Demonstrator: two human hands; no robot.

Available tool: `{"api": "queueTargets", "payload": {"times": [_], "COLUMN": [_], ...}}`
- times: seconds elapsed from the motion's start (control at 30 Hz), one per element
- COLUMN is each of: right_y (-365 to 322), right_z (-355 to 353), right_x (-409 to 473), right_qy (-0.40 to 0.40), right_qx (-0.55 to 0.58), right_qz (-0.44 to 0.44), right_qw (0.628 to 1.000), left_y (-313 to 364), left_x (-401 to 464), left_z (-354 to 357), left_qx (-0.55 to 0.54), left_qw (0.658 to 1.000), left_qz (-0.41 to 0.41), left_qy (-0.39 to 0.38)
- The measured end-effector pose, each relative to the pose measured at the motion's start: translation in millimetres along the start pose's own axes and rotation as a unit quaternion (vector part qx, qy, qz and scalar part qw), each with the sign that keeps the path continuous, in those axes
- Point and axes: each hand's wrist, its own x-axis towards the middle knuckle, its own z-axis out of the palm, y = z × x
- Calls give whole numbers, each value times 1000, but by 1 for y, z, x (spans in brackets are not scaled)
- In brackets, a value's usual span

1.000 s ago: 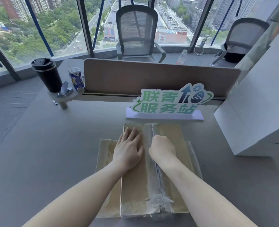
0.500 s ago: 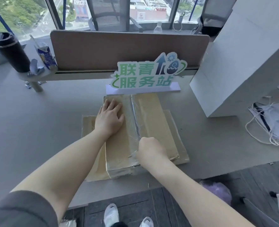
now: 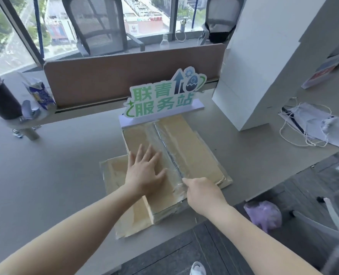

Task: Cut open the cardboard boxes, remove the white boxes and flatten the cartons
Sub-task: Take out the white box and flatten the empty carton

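Cutting step: my left hand presses flat, fingers straight, on the taped brown cardboard box atop a flattened carton at the grey desk edge. My right hand is fisted at the tape seam's near end w/ a blade tip showing. Next, I reckon: finish slit, lift flaps.

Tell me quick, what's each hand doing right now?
Left hand: open, pressing flat on the taped brown cardboard box.
Right hand: fist closed at the tape seam; what it grips cannot be told.
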Motion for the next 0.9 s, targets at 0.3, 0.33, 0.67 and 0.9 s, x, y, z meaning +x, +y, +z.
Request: {"api": "queueTargets", "payload": {"times": [0.3,0.33,0.67,0.9], "right_y": [-3,-3,4,5], "right_z": [4,4,14,17], "right_x": [-10,-13,-52,-61], "right_qy": [5,4,-1,14], "right_qx": [-2,-4,-7,31], "right_qz": [40,43,63,88], "right_qw": [999,999,998,996], "left_y": [7,7,9,11], "left_x": [-15,-14,-15,-17], "left_z": [10,9,11,8], "left_qx": [35,35,37,42], "left_qw": [999,999,999,999], "left_qz": [22,22,23,25], "left_qy": [8,9,19,12]}}
